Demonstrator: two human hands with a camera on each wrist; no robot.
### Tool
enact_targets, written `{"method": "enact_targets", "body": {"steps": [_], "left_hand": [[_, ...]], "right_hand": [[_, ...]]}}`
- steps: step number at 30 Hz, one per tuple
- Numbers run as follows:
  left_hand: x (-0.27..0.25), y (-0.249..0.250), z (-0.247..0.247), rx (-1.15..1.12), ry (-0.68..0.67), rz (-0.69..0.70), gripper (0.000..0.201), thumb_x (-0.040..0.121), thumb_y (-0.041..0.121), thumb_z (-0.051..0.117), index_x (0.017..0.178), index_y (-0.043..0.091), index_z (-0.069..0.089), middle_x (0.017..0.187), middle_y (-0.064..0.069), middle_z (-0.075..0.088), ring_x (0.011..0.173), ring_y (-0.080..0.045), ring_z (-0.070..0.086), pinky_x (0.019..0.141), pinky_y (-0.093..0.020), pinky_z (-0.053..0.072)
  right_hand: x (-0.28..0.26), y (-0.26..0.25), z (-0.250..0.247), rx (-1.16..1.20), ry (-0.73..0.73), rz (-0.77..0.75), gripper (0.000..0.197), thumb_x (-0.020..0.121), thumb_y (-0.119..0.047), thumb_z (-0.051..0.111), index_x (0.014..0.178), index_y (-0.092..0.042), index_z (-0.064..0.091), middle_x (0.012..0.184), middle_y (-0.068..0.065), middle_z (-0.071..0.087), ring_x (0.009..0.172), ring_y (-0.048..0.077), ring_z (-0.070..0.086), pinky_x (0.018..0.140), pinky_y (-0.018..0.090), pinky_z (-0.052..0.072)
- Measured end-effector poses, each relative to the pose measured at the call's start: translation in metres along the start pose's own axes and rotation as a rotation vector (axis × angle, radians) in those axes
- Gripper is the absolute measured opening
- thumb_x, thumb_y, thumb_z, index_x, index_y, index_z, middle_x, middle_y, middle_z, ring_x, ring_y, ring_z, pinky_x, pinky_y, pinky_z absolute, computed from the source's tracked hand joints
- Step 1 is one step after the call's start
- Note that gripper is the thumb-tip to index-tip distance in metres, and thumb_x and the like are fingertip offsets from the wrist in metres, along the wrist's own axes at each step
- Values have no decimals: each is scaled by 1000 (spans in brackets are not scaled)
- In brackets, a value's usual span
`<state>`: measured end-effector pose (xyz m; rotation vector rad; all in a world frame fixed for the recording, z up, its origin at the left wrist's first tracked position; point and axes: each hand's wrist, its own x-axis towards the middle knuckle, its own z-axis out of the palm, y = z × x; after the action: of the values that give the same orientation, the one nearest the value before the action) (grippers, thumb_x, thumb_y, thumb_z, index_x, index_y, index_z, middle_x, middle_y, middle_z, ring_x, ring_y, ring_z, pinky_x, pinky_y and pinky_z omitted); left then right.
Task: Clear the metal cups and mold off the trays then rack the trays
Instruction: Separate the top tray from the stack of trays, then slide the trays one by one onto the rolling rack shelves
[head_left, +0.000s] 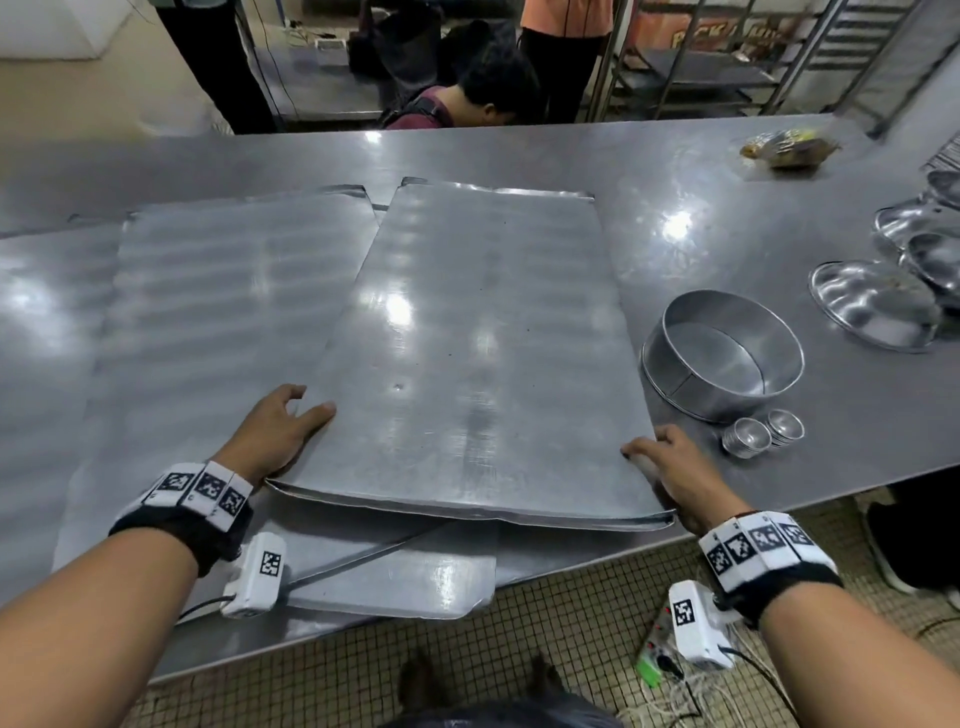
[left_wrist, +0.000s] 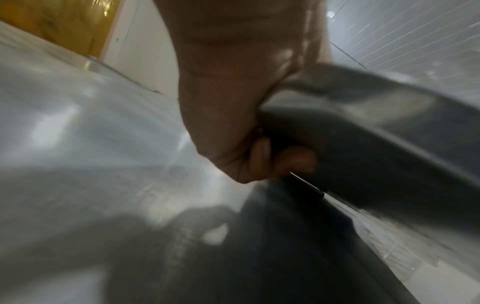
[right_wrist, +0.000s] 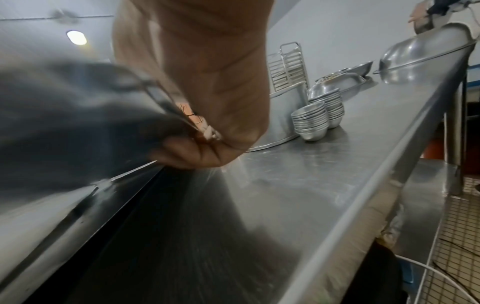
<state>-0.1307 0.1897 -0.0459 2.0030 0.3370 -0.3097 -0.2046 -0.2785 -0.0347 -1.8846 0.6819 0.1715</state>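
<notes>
A bare metal tray (head_left: 467, 353) is lifted at its near end above a second tray (head_left: 223, 312) that lies flat on the steel table. My left hand (head_left: 283, 431) grips the upper tray's left near edge, thumb on top, fingers curled under it (left_wrist: 262, 152). My right hand (head_left: 670, 462) grips the right near corner the same way (right_wrist: 197, 152). A round metal mold (head_left: 724, 358) stands on the table to the right of the trays. Two short stacks of small metal cups (head_left: 763, 434) sit just in front of it, also shown in the right wrist view (right_wrist: 317, 117).
Several upturned metal bowls (head_left: 878, 306) lie at the table's right end, with a wrapped item (head_left: 789, 148) at the far right. The lower tray overhangs the table's near edge (head_left: 727, 525). People stand or crouch behind the table (head_left: 483, 98). A tray rack (head_left: 727, 67) stands beyond.
</notes>
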Motion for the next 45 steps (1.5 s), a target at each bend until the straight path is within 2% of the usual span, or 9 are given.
{"method": "enact_targets", "body": {"steps": [6, 8, 11, 16, 23, 30, 36, 40, 45], "left_hand": [[-25, -10, 4, -115, -19, -33, 15, 91, 19, 72, 96, 14, 59, 85, -14, 63, 58, -22, 63, 52, -25, 48], [-34, -14, 11, -125, -25, -52, 12, 95, 16, 65, 84, 19, 61, 87, -13, 54, 64, -23, 52, 55, -24, 40], [-53, -10, 35, -15, 83, -19, 19, 106, 22, 50, 112, 13, 65, 119, -3, 59, 104, -22, 56, 86, -19, 36], [-81, 10, 70, 32, 213, 65, 16, 98, 25, 65, 97, 9, 63, 84, 6, 65, 75, -8, 61, 57, -12, 43], [-116, 9, 89, -59, 351, 89, 64, 81, 59, 71, 91, -4, 61, 77, -7, 64, 70, -24, 60, 66, -34, 47], [-177, 50, 79, -90, 625, 126, 22, 95, 18, 67, 77, 23, 56, 65, 14, 59, 64, 0, 62, 56, -6, 42], [-247, 57, 2, -75, 883, 146, 28, 97, 16, 64, 72, 15, 52, 58, 12, 59, 60, 15, 58, 57, -6, 39], [-310, 36, -74, -167, 1039, 138, 6, 95, 31, 68, 97, 29, 63, 94, 6, 74, 84, -13, 69, 79, -34, 54], [-396, 5, -147, -218, 1260, 82, 13, 94, 28, 71, 95, 25, 58, 92, -1, 73, 78, -18, 68, 74, -38, 54]], "right_hand": [[11, 7, -14, -179, 33, -120, 48, 95, -52, 54, 91, -6, 67, 93, 12, 70, 86, 29, 62, 77, 40, 44], [12, 15, -21, -193, 11, -160, 36, 97, -47, 56, 95, -11, 61, 94, 2, 67, 91, 25, 61, 76, 36, 42], [14, 23, -32, -196, -31, -203, 32, 97, -48, 56, 108, -18, 57, 105, -2, 66, 98, 20, 62, 85, 36, 46], [24, 29, -57, -166, -32, -227, 34, 93, -48, 63, 101, -16, 60, 95, -1, 69, 89, 19, 66, 76, 37, 52], [44, 24, -84, -126, -90, -341, 32, 92, -35, 69, 103, -5, 66, 93, 3, 72, 82, 15, 68, 59, 24, 46], [48, -51, -72, -184, -153, -608, 26, 96, -30, 64, 99, -4, 61, 89, 1, 63, 82, 19, 58, 69, 21, 36], [16, -157, 0, -76, -367, -823, 35, 94, -38, 65, 110, -7, 60, 89, 0, 62, 80, 15, 57, 78, 31, 41], [-27, -212, 70, 61, -555, -890, 59, 74, -70, 69, 101, -18, 66, 84, 4, 76, 78, 24, 74, 72, 43, 60], [-103, -251, 170, 124, -763, -991, 40, 84, -54, 71, 100, -17, 68, 82, 5, 77, 72, 25, 73, 68, 38, 59]]}}
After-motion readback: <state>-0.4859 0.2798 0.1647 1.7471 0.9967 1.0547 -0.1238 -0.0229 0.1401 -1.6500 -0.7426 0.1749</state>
